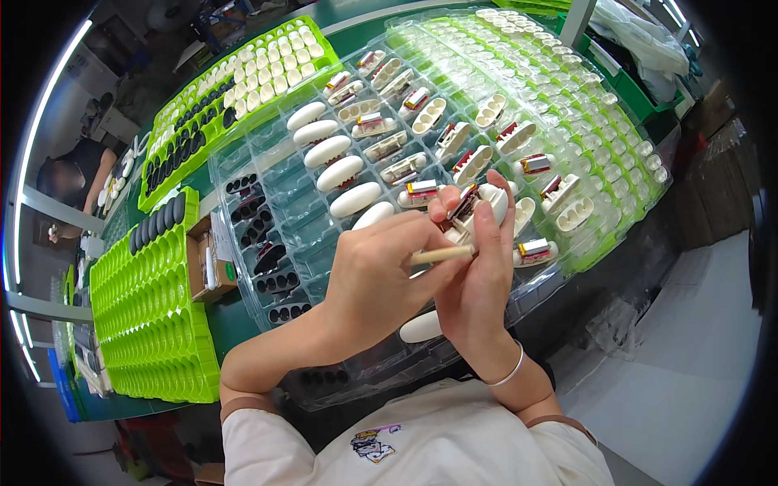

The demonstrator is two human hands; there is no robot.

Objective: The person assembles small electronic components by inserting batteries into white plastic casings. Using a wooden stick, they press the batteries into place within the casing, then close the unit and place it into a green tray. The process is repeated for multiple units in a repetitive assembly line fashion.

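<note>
My right hand (478, 300) is closed around a small white oval casing (493, 196) with electronic parts showing in its open side. My left hand (377, 259) grips a thin tan stick (442, 254), which looks wooden. Its fingertips meet the casing's open side, and fingers partly hide what they touch there. Below both hands lies a clear compartment tray (308, 243) with rows of similar pieces. Closed white oval shells (339, 172) fill one row, and open white casings (472, 164) with red and silver parts sit beyond them. Small black parts (258, 219) occupy the left compartments.
Green trays stand around: one with white and black pieces (275, 69) at the far left, a mostly unfilled one (154, 324) at left, and a stack under clear trays (559, 113) at right. A small cardboard box (212, 263) sits between. Another person (77, 182) is at far left.
</note>
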